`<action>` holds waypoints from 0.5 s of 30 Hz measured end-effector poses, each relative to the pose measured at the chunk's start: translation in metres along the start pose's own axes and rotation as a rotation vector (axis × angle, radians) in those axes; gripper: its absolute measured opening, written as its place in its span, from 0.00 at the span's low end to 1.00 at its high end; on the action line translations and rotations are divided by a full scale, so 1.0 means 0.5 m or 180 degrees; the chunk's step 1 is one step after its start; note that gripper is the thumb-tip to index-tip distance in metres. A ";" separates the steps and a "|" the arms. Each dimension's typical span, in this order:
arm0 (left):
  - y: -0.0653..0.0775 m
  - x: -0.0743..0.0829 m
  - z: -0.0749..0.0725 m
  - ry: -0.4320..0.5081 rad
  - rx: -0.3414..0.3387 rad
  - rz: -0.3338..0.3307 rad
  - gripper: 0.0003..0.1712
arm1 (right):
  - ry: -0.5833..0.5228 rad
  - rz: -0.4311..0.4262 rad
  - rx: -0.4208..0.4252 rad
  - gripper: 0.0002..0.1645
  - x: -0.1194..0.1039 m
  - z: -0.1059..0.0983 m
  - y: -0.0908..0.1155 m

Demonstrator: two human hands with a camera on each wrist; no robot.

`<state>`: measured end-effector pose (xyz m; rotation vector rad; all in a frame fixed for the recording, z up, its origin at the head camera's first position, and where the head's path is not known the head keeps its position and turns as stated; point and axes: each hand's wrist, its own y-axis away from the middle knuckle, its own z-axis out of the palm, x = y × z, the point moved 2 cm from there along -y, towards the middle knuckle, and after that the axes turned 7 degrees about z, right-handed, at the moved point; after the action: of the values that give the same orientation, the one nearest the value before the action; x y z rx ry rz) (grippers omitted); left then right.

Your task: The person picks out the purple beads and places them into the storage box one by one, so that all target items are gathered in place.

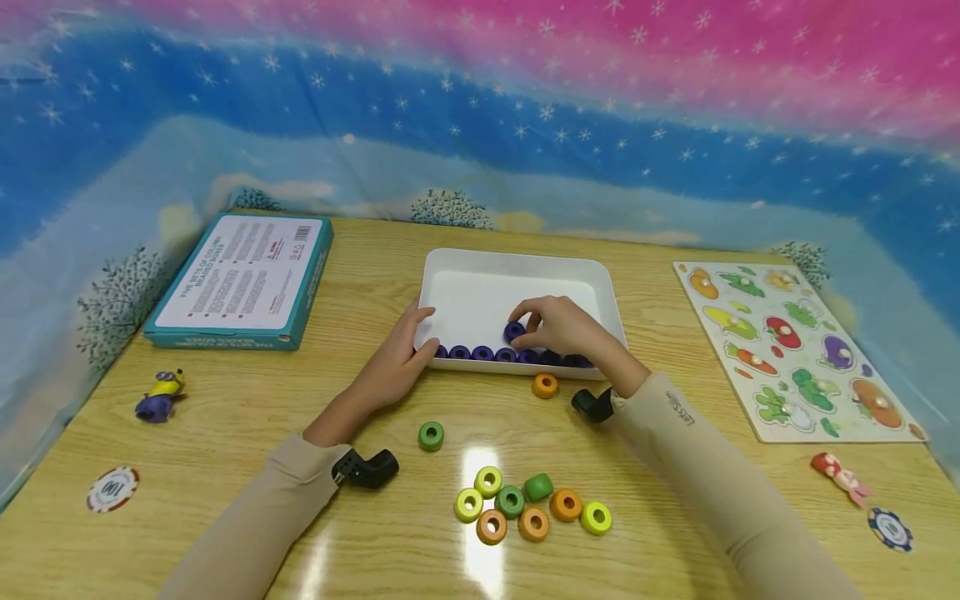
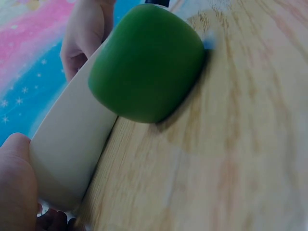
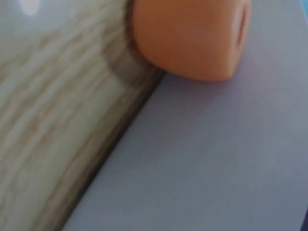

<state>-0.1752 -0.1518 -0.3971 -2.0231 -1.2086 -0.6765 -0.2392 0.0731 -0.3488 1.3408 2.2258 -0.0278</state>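
Note:
A shallow white tray (image 1: pixel 480 287) stands on the wooden table, with a row of purple beads (image 1: pixel 482 355) along its near wall. My right hand (image 1: pixel 562 327) reaches over the tray and pinches a purple bead (image 1: pixel 514 332) between thumb and fingers, just behind that row. At the tray's left end my left hand (image 1: pixel 397 354) grips the wall, thumb at the near corner. In the left wrist view, a green bead (image 2: pixel 147 62) hides part of the tray wall (image 2: pixel 72 139). An orange bead (image 3: pixel 187 38) fills the top of the right wrist view, where the right hand is out of sight.
Green, yellow and orange beads (image 1: pixel 534 523) lie in a cluster nearer me, with one green bead (image 1: pixel 431 436) apart. A teal box (image 1: pixel 240 275) and minion figure (image 1: pixel 161 397) are left; a vegetable puzzle board (image 1: pixel 798 350) is right. Poker chips (image 1: pixel 113 489) lie towards both sides.

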 end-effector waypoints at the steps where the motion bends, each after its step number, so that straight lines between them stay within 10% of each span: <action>1: 0.000 0.000 0.000 -0.0005 0.0000 -0.0001 0.28 | 0.0004 0.0004 -0.0012 0.20 0.000 0.000 0.000; 8: -0.002 -0.001 0.003 0.0020 -0.0022 -0.0021 0.28 | -0.0096 -0.0111 0.0126 0.22 0.008 -0.008 0.019; 15: 0.006 -0.008 0.000 0.0079 0.0023 -0.0047 0.28 | -0.0216 -0.0171 0.0858 0.20 0.026 -0.038 0.074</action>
<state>-0.1745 -0.1551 -0.4008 -1.9960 -1.2111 -0.7012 -0.2215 0.1075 -0.3291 1.3940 2.2597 -0.4000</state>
